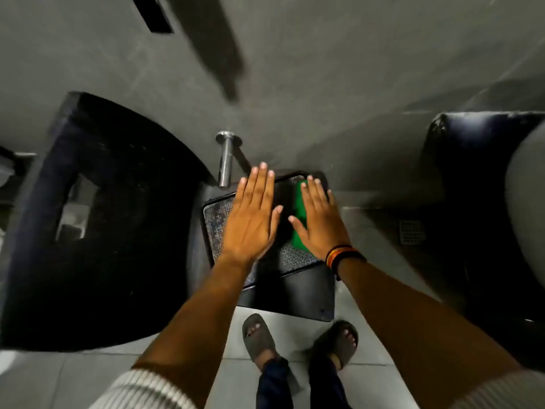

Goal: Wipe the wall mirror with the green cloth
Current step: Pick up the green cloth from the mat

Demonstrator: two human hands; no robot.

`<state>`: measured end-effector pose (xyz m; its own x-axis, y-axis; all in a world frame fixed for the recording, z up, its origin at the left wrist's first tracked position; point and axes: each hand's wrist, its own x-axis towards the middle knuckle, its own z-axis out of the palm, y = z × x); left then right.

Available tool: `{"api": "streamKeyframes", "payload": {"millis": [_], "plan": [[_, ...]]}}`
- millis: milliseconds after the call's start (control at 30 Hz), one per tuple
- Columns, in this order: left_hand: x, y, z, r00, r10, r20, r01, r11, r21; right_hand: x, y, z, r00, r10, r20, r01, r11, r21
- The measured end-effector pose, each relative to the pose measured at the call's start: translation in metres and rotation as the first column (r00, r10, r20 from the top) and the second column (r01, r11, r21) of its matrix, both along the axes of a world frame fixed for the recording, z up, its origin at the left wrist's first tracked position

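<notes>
Looking down from the head camera, both hands hang flat and spread over a dark speckled mat (215,219) at the centre of the frame, with the feet in sandals (259,338) at lower centre. The green cloth (299,219) shows as a narrow strip directly under the right hand (320,222), its long axis running from lower frame to upper frame, roughly in line with that hand's fingers. The right hand is fully open, fingers splayed, palm down over the cloth; whether it presses on the cloth or only hovers above it cannot be told, and nothing is gripped. The left hand (253,214) is likewise open and empty, just beside the cloth's left edge, with a dark gap between the two thumbs. So the right hand is the nearer one, and closing its fingers downward would likely gather the cloth. A chrome pipe (225,160) stands just above the left hand's fingertips. No mirror can be made out for certain in this view, so the wiping looks not yet begun.
</notes>
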<state>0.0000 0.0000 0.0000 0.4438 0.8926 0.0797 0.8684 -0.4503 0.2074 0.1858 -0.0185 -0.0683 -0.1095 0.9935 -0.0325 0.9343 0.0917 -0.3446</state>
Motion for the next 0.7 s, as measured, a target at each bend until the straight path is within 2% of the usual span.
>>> {"api": "streamKeyframes", "payload": {"millis": [100, 200, 367, 567, 700], "plan": [[-0.006, 0.001, -0.037, 1.000, 0.024, -0.020, -0.025, 0.999, -0.042, -0.004, 0.002, -0.045, 0.996, -0.024, 0.080, 0.034, 0.992, -0.123], [-0.006, 0.002, -0.065, 0.999, 0.014, -0.031, -0.016, 0.998, -0.065, -0.005, 0.009, -0.079, 0.990, -0.054, 0.132, 0.077, 0.982, -0.172], [-0.003, 0.007, -0.090, 1.000, 0.016, -0.001, -0.016, 0.998, -0.066, 0.001, 0.031, -0.108, 0.976, -0.142, 0.165, 0.184, 0.944, -0.274], [0.004, 0.002, -0.093, 0.999, 0.021, -0.032, -0.023, 0.998, -0.067, 0.004, 0.039, -0.103, 0.981, -0.195, 0.015, 0.191, 0.938, -0.288], [0.009, 0.009, -0.070, 1.000, -0.024, -0.006, 0.024, 0.999, -0.040, 0.017, 0.040, -0.077, 0.972, -0.219, -0.090, 0.188, 0.945, -0.266]]}}
